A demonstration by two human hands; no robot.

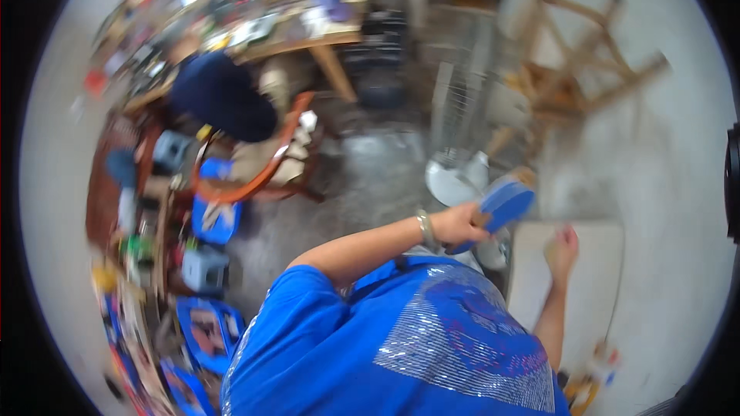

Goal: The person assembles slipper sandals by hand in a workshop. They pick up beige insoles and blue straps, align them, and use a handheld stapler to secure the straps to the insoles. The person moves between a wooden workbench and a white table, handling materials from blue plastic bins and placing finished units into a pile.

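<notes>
My left hand (461,224), with a pale bracelet at its wrist, is closed round a blue shoe-sole-shaped thing (509,202) in front of my body. Its broad end sticks out to the right of my fingers and shows a tan patch at the tip; another bit of blue shows below the hand. Blur hides its exact kind. Lower on the right, my right hand (566,243) hangs over a pale flat board or tabletop (601,262). Its fingers look curled but are smeared, and nothing plainly shows in them.
A standing fan (455,177) is just ahead. Wooden stools (574,85) are stacked at the far right. On the left, a person in dark clothes (220,96) sits on a round-backed wooden chair (258,189) by a cluttered workbench (335,35). Blue plastic stools (204,268) stand nearby.
</notes>
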